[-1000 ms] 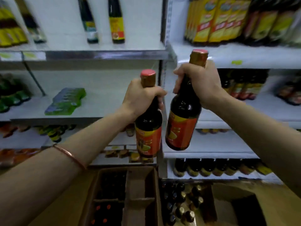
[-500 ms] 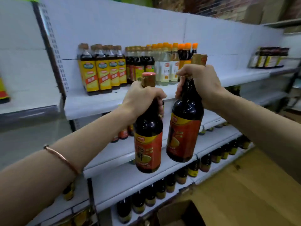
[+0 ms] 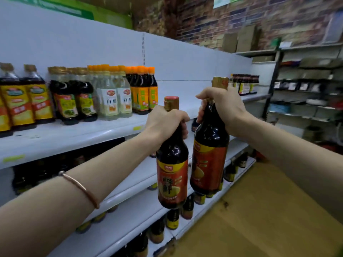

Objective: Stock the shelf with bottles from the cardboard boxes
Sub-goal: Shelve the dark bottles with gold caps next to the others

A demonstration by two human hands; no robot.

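Left hand (image 3: 165, 123) still gripping the neck of one dark bottle (image 3: 172, 171), right hand (image 3: 224, 106) gripping another bottle (image 3: 209, 154), both held in front of the white shelf (image 3: 78, 136), view swung further right, cardboard boxes gone from sight

Shop aisle surroundings

A brick-patterned wall (image 3: 241, 17) rises behind brown cartons (image 3: 246, 38) stacked up high; a dark-framed rack (image 3: 304, 93) of blurred goods stands at the far right, and a yellowish wooden floor (image 3: 259, 219) runs below.

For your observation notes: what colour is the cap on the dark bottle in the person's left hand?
Red, above a gold neck wrap, on the dark glass bottle; head view.
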